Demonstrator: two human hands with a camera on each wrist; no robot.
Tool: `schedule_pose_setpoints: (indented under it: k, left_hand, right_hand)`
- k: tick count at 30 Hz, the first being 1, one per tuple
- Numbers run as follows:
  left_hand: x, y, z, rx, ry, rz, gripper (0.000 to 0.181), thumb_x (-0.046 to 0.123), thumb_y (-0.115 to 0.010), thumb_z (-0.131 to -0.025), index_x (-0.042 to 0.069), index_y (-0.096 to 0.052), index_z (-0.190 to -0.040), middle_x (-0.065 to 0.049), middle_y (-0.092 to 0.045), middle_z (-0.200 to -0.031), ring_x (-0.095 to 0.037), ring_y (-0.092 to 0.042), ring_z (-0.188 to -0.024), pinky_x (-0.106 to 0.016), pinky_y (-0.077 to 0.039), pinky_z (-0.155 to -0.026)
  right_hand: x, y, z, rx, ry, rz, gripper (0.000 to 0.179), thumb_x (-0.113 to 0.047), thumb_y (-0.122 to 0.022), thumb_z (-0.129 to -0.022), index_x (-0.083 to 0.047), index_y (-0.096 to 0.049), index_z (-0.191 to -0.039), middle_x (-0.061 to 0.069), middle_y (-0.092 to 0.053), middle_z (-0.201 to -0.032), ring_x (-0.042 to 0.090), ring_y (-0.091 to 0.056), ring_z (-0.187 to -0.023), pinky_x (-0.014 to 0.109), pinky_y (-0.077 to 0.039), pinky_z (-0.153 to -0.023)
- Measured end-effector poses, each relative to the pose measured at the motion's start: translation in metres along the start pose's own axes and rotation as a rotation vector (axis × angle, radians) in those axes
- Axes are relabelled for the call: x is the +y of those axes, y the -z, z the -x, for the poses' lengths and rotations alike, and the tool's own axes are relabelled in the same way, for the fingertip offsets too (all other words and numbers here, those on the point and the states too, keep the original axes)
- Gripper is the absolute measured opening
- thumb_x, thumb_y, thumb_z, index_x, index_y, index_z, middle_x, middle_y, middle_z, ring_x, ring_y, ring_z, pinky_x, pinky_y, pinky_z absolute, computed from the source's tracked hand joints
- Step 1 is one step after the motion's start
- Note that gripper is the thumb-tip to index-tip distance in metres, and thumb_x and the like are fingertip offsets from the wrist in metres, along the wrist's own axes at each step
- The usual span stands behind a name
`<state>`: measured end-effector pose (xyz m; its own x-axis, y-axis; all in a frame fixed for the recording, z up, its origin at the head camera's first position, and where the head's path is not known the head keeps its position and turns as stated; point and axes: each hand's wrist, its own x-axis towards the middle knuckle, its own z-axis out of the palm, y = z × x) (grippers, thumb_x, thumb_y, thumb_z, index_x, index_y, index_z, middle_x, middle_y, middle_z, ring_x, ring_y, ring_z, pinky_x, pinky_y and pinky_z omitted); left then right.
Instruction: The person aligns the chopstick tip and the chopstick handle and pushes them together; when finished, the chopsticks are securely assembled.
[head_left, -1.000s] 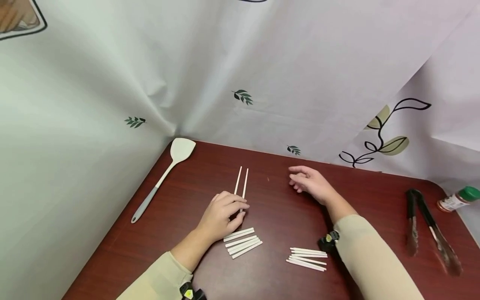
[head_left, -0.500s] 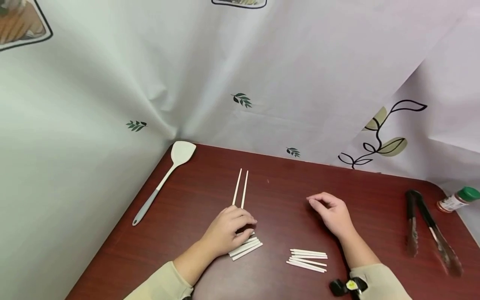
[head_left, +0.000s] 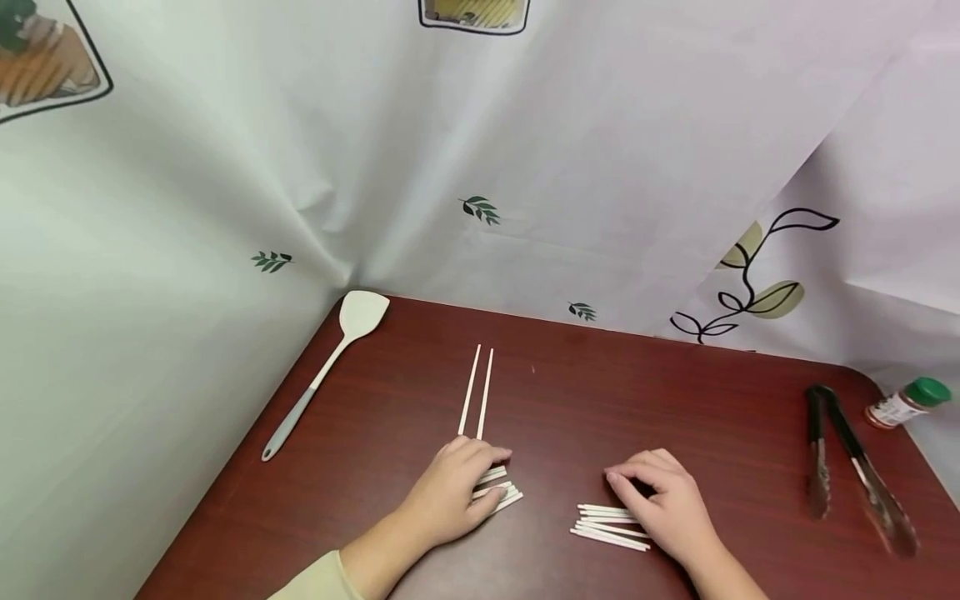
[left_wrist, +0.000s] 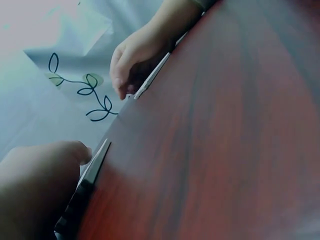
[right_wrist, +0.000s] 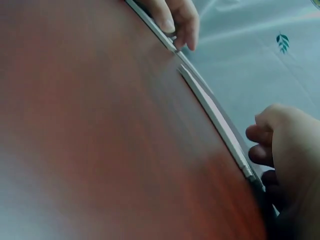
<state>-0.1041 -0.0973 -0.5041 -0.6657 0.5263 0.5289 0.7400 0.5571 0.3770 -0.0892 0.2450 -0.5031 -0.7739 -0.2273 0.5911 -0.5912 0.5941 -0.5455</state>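
Right grip (head_left: 670, 504): loosely curled, nothing seen held | white sticks (head_left: 606, 528): leading left from beneath it, long axis crosswise | left grip (head_left: 452, 492): farther; pinching, we cannot tell

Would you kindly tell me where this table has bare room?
Between the spatula and the two long sticks, and wider from those sticks to the tongs. Crowded where the left hand and right hand partly cover short white sticks.

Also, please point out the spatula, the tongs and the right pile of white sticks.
Spatula (head_left: 328, 362), head view, shaft.
Tongs (head_left: 872, 483), head view, one metal arm.
Right pile of white sticks (head_left: 606, 529), head view, middle.
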Motion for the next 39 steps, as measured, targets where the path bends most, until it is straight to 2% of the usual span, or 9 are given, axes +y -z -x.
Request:
schedule_pose_setpoints:
  k: [7,13,17,22,25,29,34,37,39]
  left_hand:
    - [0.004,0.001,0.005,-0.009,0.011,0.001,0.038,0.024,-0.085,-0.088,0.014,-0.073,-0.123,0.008,-0.072,-0.114,-0.012,-0.062,-0.103,-0.039,-0.05,-0.093]
    - [0.003,0.0,0.004,0.009,0.018,0.03,0.033,0.018,-0.083,-0.089,0.014,-0.074,-0.121,0.008,-0.074,-0.113,-0.011,-0.064,-0.102,-0.038,-0.05,-0.094]
    - [0.003,0.0,0.004,0.037,0.03,0.052,0.032,0.013,-0.086,-0.085,0.015,-0.076,-0.116,0.011,-0.075,-0.107,-0.008,-0.064,-0.097,-0.037,-0.052,-0.091]
    - [0.006,0.0,0.003,0.053,0.071,0.116,0.03,0.011,-0.09,-0.08,0.017,-0.079,-0.107,0.014,-0.076,-0.097,-0.005,-0.062,-0.089,-0.033,-0.051,-0.083]
    - [0.009,0.002,0.003,0.039,0.121,0.167,0.03,0.009,-0.09,-0.079,0.018,-0.08,-0.106,0.015,-0.076,-0.095,-0.005,-0.061,-0.087,-0.032,-0.05,-0.081]
    - [0.014,0.003,0.003,0.009,0.197,0.235,0.028,0.008,-0.089,-0.081,0.018,-0.08,-0.106,0.017,-0.076,-0.094,-0.005,-0.06,-0.086,-0.03,-0.049,-0.081]
    - [0.015,0.003,0.002,-0.002,0.253,0.267,0.028,0.007,-0.089,-0.082,0.019,-0.08,-0.105,0.02,-0.074,-0.092,-0.005,-0.058,-0.086,-0.028,-0.048,-0.081]
    - [0.015,0.002,0.001,0.001,0.27,0.276,0.026,0.008,-0.089,-0.082,0.02,-0.08,-0.103,0.022,-0.073,-0.09,-0.004,-0.057,-0.085,-0.027,-0.047,-0.081]
    - [0.015,0.001,0.001,0.01,0.281,0.285,0.024,0.009,-0.089,-0.083,0.021,-0.08,-0.102,0.023,-0.073,-0.09,-0.003,-0.057,-0.085,-0.026,-0.046,-0.079]
  right_hand:
    - [-0.012,0.003,0.019,-0.066,0.042,0.056,0.033,-0.008,-0.092,-0.075,-0.022,-0.085,-0.103,-0.02,-0.068,-0.093,0.005,-0.054,-0.091,0.016,-0.037,-0.087]
    - [-0.011,0.003,0.021,-0.098,0.089,0.053,0.032,-0.01,-0.094,-0.073,-0.026,-0.086,-0.1,-0.023,-0.062,-0.091,0.004,-0.051,-0.089,0.018,-0.036,-0.083]
    - [-0.011,0.001,0.022,-0.116,0.1,0.065,0.032,-0.015,-0.096,-0.072,-0.03,-0.086,-0.099,-0.026,-0.061,-0.091,0.002,-0.05,-0.089,0.02,-0.033,-0.087]
    - [-0.012,0.002,0.022,-0.116,0.082,0.068,0.032,-0.016,-0.097,-0.07,-0.032,-0.087,-0.095,-0.028,-0.061,-0.09,0.0,-0.051,-0.09,0.022,-0.032,-0.088]
    - [-0.013,0.001,0.022,-0.105,0.077,0.063,0.033,-0.014,-0.098,-0.067,-0.032,-0.086,-0.092,-0.028,-0.061,-0.089,0.001,-0.052,-0.089,0.022,-0.033,-0.086]
    - [-0.018,0.001,0.021,-0.108,0.028,0.061,0.037,-0.013,-0.098,-0.067,-0.038,-0.082,-0.088,-0.029,-0.06,-0.087,0.001,-0.05,-0.086,0.021,-0.031,-0.085]
    - [-0.026,0.002,0.02,-0.136,-0.073,0.076,0.039,-0.016,-0.097,-0.071,-0.044,-0.073,-0.085,-0.031,-0.058,-0.085,0.001,-0.048,-0.086,0.024,-0.029,-0.085]
    - [-0.028,0.002,0.019,-0.137,-0.086,0.088,0.033,-0.018,-0.095,-0.075,-0.04,-0.073,-0.086,-0.031,-0.059,-0.087,0.002,-0.049,-0.087,0.027,-0.029,-0.086]
    - [-0.029,0.002,0.018,-0.109,-0.094,0.093,0.032,-0.015,-0.093,-0.079,-0.037,-0.072,-0.087,-0.029,-0.061,-0.089,0.003,-0.05,-0.086,0.026,-0.031,-0.085]
